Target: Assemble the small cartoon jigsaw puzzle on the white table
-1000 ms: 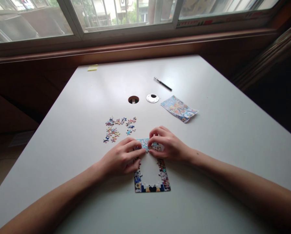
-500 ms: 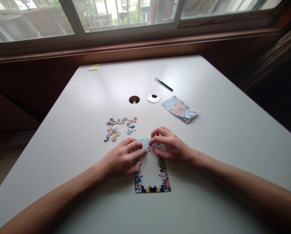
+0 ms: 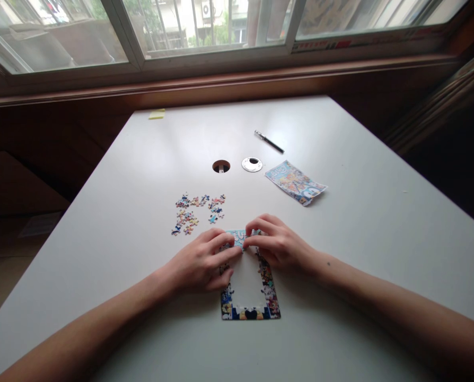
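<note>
A jigsaw puzzle lies on the table in front of me, its border joined into an upright rectangle around a bare white middle. Light-blue pieces fill part of its far end. My left hand rests over the far left corner, index fingertip on the blue pieces and thumb apart from the fingers. From the other side, my right hand reaches over the far right corner. Its bent fingers are apart, with the fingertips touching the blue pieces; its thumb is mostly hidden. No loose piece shows in either hand.
Loose puzzle pieces lie beyond my left hand. A creased picture sheet, a pen and a round metal cover are farther off. There is a cable hole in the white table. A yellow note lies at the far-left corner.
My right thumb has tucked in under the fingers, and its fingertips have come down on the blue pieces. My left hand stays on the puzzle. The whole view has shifted slightly.
</note>
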Demonstrator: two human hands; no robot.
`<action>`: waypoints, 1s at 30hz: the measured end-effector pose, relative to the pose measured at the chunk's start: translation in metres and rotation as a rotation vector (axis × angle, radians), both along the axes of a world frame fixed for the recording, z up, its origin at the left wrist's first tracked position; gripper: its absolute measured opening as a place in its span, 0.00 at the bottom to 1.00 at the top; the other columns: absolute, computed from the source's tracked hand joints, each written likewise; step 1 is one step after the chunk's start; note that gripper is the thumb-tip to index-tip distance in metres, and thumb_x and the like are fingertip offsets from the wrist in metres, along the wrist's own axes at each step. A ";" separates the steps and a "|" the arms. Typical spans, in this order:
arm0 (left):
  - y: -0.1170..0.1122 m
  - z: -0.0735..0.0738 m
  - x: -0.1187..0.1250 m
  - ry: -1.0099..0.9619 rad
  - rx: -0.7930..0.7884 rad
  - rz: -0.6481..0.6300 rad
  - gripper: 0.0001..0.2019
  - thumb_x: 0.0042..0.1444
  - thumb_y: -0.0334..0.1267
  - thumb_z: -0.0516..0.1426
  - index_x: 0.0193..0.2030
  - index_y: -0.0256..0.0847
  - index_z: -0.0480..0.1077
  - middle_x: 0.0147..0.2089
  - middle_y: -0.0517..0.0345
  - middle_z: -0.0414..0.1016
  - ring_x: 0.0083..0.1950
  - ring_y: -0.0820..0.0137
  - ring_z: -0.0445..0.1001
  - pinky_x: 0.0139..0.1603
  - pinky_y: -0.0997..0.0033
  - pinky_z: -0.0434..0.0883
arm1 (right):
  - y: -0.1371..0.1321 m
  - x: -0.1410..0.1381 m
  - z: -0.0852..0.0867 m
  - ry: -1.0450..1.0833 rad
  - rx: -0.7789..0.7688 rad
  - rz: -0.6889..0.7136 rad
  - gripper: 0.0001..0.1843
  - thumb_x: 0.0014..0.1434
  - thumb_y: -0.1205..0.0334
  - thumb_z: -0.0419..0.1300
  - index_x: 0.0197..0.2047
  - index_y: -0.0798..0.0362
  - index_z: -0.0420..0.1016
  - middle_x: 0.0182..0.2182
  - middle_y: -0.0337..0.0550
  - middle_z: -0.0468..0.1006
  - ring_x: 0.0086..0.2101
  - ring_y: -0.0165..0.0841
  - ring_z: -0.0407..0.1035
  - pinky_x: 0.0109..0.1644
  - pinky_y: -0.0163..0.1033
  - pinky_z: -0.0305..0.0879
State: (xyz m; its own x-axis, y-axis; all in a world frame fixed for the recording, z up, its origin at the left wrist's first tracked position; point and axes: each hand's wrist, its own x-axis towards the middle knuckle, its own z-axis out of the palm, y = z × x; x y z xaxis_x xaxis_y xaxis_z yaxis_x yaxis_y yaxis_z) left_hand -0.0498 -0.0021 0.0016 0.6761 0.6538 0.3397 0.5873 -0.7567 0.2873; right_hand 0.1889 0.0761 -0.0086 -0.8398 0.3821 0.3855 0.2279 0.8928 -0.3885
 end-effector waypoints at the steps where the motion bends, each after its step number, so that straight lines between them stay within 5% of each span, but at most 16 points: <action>1: 0.000 0.000 0.000 0.011 -0.004 0.001 0.20 0.56 0.33 0.56 0.56 0.36 0.67 0.50 0.45 0.69 0.51 0.60 0.65 0.54 0.57 0.72 | 0.000 0.000 0.000 -0.004 0.001 0.010 0.16 0.56 0.77 0.54 0.43 0.51 0.76 0.42 0.47 0.74 0.42 0.38 0.64 0.47 0.46 0.65; 30: 0.000 0.001 0.001 -0.001 0.012 0.007 0.13 0.57 0.35 0.56 0.48 0.36 0.69 0.48 0.45 0.70 0.50 0.62 0.66 0.55 0.59 0.72 | 0.004 0.003 -0.006 -0.020 0.007 0.047 0.19 0.57 0.76 0.52 0.47 0.48 0.73 0.44 0.49 0.72 0.43 0.40 0.64 0.46 0.47 0.67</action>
State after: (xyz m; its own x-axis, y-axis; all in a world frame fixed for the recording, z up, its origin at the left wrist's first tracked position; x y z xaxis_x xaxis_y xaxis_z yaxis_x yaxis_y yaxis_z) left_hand -0.0491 -0.0017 0.0027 0.6709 0.6546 0.3485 0.5926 -0.7557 0.2787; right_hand 0.1917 0.0804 -0.0150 -0.8644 0.3395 0.3709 0.1935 0.9054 -0.3778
